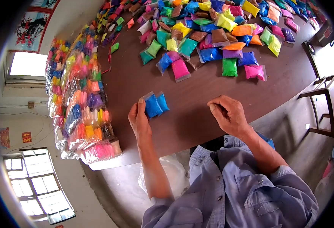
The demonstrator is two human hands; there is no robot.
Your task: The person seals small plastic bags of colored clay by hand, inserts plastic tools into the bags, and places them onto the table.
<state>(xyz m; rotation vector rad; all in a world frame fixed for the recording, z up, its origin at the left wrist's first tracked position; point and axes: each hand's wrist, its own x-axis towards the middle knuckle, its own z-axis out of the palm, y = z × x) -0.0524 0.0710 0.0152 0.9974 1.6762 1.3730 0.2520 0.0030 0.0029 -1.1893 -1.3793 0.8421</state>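
Note:
My left hand (139,118) is closed on two small clear packets of blue clay-like material (152,106), pinched at their left edge between thumb and fingers. The packets overlap and are just above or resting on the brown table (182,121); I cannot tell which. To the right, my right hand (228,114) is curled over the table near its front edge, with thumb and fingers drawn together and nothing showing in them. Beyond both hands lies a pink packet (180,69), at the near side of a heap of coloured packets (212,34).
Long clear bags of assorted coloured packets (77,102) line the table's left side. A green packet (115,47) lies beside a red strap (109,57). At the right stands a wooden stool or chair (325,98). A whitish plastic bag (165,174) is below the front edge.

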